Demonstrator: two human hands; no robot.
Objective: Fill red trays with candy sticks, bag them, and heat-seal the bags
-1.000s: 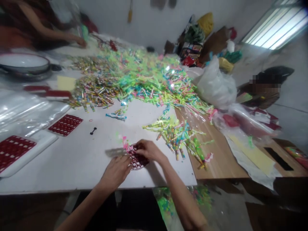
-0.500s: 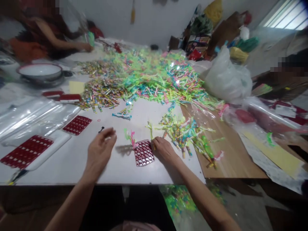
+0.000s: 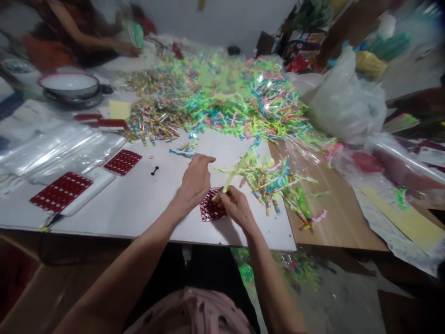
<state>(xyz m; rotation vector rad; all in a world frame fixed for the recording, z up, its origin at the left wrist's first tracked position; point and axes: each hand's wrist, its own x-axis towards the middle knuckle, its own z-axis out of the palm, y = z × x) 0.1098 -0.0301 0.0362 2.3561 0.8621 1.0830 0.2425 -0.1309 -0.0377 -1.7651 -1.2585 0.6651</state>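
A dark red grid (image 3: 207, 211) full of small holes lies flat on the white table in front of me. My right hand (image 3: 236, 204) is closed over its right side, pinching a small tube with a yellow-green ribbon (image 3: 227, 182) that sticks up past the fingers. At the grid's upper left edge, my left hand (image 3: 196, 181) shows its back. One finger stretches to the right; the others are partly hidden underneath, and I see nothing held there. Just right of the grid lies a small pile of ribboned tubes (image 3: 266, 176).
A large heap of bright ribbons (image 3: 225, 102) covers the table's far side, beside many loose tubes (image 3: 153, 118). To the left are two red cards (image 3: 123, 161), clear plastic sheets (image 3: 59, 148) and a white basin (image 3: 69, 83). A white plastic bag (image 3: 347, 106) stands right. Another person's arm (image 3: 97, 44) works far left.
My left hand has moved right, to the grid's upper left, covering the pink and green ribbons seen there earlier. My right hand has shifted over the grid with the yellow-green ribboned tube.
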